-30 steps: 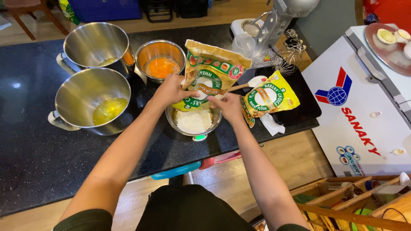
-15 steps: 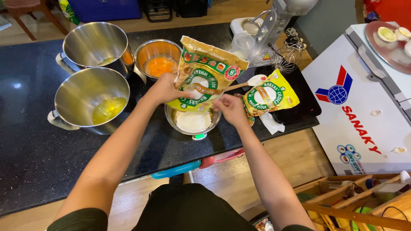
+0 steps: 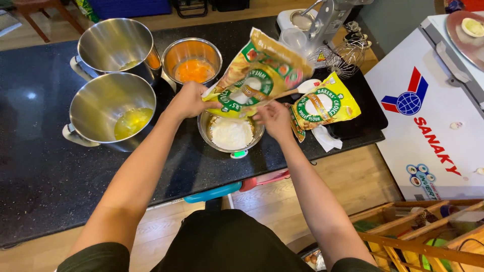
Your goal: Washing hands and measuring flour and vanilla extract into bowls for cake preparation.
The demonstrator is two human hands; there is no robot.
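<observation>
Head view: white flour (image 3: 231, 133) in steel bowl (image 3: 204, 127) under tilted flour bag (image 3: 258, 75)

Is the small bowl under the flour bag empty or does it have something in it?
Partly filled. The bowl holds white powder across its bottom, with bare metal wall above. The left hand holds the bag tilted over it.

1. Countertop (image 3: 40, 166) left and near edge: open, easy pass.
2. Two steel mixing bowls (image 3: 108, 111) block far left.
3. Second flour bag (image 3: 325, 103) and whisk (image 3: 343, 58) crowd right of small bowl (image 3: 232, 133).
4. Tilted flour bag (image 3: 257, 75) covers small bowl's far side.
</observation>
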